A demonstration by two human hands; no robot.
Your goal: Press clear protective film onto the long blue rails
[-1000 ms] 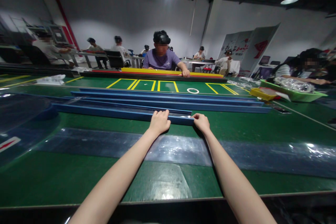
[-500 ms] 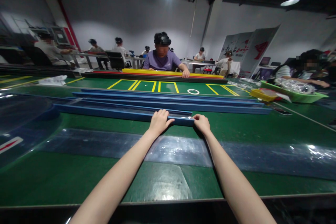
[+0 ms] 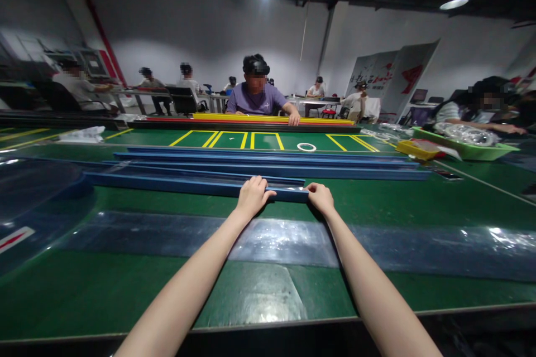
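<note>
A long blue plastic channel (image 3: 167,182) lies across the green table, its right end in front of me. My left hand (image 3: 252,196) is closed over it a little short of that end, thumb along the near wall. At the very end, my right hand (image 3: 321,198) pinches with bent fingers; whether it also grips something inside the channel is hidden. A shiny glint shows in the channel between the hands. Nearer to me, a wide clear plastic strip (image 3: 167,234) runs flat beneath my forearms. More blue channels (image 3: 355,170) lie just beyond.
At the left sits a large roll of clear plastic (image 3: 37,189). A white ring (image 3: 306,147) lies beyond the channels. To the right are a yellow tray (image 3: 414,149), a green basin (image 3: 481,150) and a phone (image 3: 447,174). A co-worker (image 3: 256,97) sits opposite at yellow rails (image 3: 234,117).
The view has shifted very slightly. Both hands keep their places on the blue channel, with no clear movement.
</note>
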